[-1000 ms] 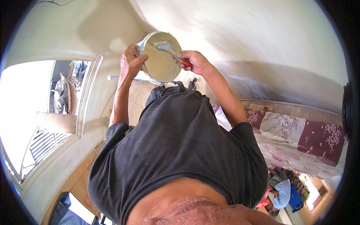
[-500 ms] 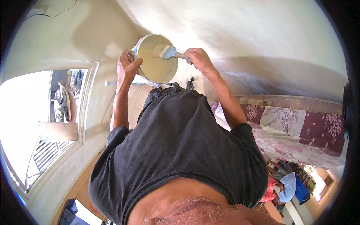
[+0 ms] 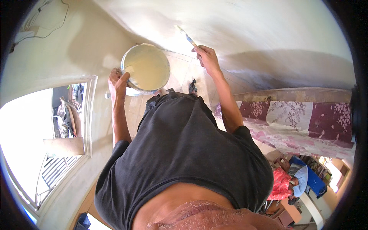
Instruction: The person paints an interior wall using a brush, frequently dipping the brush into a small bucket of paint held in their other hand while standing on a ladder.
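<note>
My left hand [image 3: 119,81] grips the rim of a round bucket [image 3: 167,65], its thumb over the edge. Cream-coloured paint [image 3: 147,69] shows inside, and the rim is smeared with it. My right hand [image 3: 207,58] is closed around the handle of a paintbrush [image 3: 188,37], seen edge-on. The brush is lifted out to the right of the bucket, its pale bristle end up against or close to the white wall [image 3: 237,23]; I cannot tell if it touches.
To the left, a window opening [image 3: 90,115] breaks the wall, with a cable [image 3: 63,19] above it. At right stands a bed or sofa with a purple-and-white floral cover [image 3: 289,115]. A small dark object [image 3: 192,86] lies on the floor. Clothes and clutter [image 3: 291,184] sit at lower right.
My right hand has raised the brush out of the bucket and up toward the wall, turning it edge-on. The bucket in my left hand has shifted left and slightly down.
</note>
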{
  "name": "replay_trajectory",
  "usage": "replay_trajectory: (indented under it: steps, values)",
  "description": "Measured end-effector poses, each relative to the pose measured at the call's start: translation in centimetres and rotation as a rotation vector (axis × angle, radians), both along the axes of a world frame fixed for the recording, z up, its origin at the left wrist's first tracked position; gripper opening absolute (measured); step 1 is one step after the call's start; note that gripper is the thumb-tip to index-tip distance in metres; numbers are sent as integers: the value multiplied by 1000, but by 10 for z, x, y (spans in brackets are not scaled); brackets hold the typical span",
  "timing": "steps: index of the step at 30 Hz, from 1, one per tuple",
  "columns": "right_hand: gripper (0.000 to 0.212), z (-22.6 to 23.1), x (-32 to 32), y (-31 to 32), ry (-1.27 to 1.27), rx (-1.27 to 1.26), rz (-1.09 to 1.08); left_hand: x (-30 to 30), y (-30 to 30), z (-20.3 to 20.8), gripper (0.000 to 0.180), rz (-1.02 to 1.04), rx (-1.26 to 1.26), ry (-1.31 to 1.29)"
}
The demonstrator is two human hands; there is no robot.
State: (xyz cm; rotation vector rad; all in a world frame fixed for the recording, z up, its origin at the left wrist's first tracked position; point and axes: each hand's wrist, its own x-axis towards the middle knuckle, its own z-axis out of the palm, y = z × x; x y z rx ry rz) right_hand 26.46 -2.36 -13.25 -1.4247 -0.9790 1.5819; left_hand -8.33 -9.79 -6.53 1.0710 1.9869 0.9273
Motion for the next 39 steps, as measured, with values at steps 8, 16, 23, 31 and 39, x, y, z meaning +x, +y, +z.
replay_trajectory:
  steps: [8, 16, 23, 31, 39]
  values:
    - [32, -95, -11, 58, -191, 111, -192, -24, -12, -21, 26, 0, 68, 42]
    - [25, -113, 83, 23, -66, 67, -625, -27, -11, -21, 21, -11, 97, -71]
    - [21, -128, 126, -22, -51, 160, -1128, -27, -10, -24, 19, -18, 77, -84]
    - [33, -162, -38, 83, -196, 299, -1067, -48, -6, -27, 24, -86, 103, -251]
    - [29, -153, -75, 71, -197, 216, -529, -62, -6, -21, 18, -82, 174, -162]
